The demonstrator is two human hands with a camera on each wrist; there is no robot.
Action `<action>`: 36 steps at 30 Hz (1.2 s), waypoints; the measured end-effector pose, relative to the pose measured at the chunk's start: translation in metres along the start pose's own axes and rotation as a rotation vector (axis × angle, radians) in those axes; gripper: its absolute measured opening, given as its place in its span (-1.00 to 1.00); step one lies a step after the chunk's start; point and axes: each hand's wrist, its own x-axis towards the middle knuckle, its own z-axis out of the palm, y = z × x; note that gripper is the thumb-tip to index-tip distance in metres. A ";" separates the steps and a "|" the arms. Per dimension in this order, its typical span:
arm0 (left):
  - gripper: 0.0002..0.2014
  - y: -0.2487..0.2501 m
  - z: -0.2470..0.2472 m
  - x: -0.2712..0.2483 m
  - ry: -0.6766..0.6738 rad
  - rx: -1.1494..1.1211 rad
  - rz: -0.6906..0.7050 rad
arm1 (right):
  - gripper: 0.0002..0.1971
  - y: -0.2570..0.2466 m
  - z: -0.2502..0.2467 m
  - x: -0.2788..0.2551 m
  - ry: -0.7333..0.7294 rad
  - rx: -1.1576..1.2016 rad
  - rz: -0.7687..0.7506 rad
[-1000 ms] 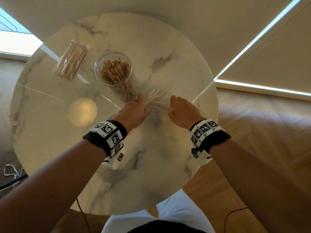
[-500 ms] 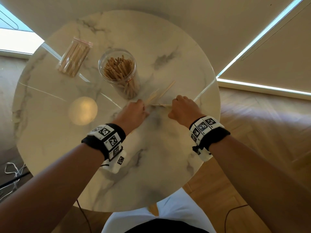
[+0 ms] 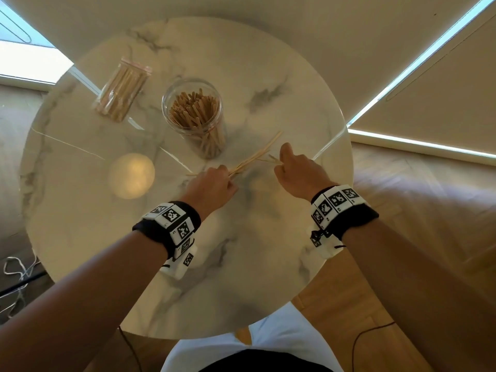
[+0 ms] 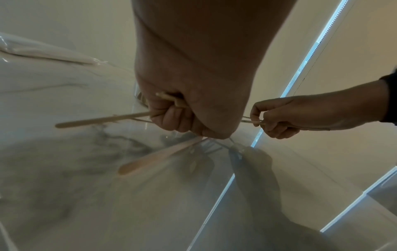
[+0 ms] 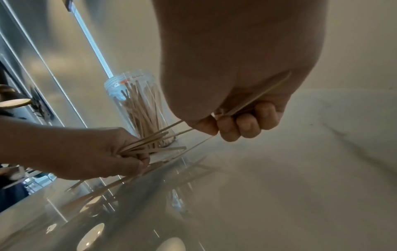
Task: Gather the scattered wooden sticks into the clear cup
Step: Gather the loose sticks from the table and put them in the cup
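Note:
A clear cup [image 3: 193, 114] packed with wooden sticks stands upright on the round marble table [image 3: 268, 76]; the right wrist view shows the clear cup [image 5: 137, 108] too. My left hand [image 3: 214, 183] grips a bunch of sticks [image 3: 255, 158] just in front of the cup, their ends fanning toward the right. From the right wrist view, the left hand [image 5: 90, 152] holds the sticks [image 5: 150, 144] low over the table. My right hand [image 3: 292, 165] pinches thin sticks [image 5: 253, 100] between thumb and curled fingers. The left wrist view shows the left hand [image 4: 182, 115] closed round sticks [image 4: 103, 119].
A clear plastic bag of more sticks [image 3: 122, 93] lies at the table's far left. A round lamp reflection [image 3: 131, 175] glows on the glossy top. Cables [image 3: 16, 272] lie on the floor at left. Wooden floor lies to the right beyond the table edge.
Both hands have lifted a little off the table with their sticks. The right hand has moved slightly to the right, away from the left hand.

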 end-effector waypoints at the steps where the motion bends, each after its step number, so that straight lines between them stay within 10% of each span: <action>1: -0.74 -0.002 -0.001 -0.001 -0.005 -0.010 -0.009 | -0.86 -0.001 -0.001 0.002 -0.001 0.005 0.023; 11: -0.83 -0.031 -0.022 -0.011 -0.067 -0.272 0.056 | -0.53 -0.041 0.009 0.037 0.121 0.203 0.307; 17: -0.93 -0.042 -0.029 -0.009 -0.103 -0.365 0.111 | -0.86 -0.055 0.009 0.045 0.113 0.287 0.378; 23: -0.61 -0.047 -0.021 0.004 -0.089 -0.241 0.191 | -0.89 -0.051 0.010 0.037 0.097 0.198 0.370; 36: -0.79 -0.051 -0.014 0.011 0.020 0.063 0.333 | -0.76 -0.045 0.024 0.008 0.019 0.301 0.177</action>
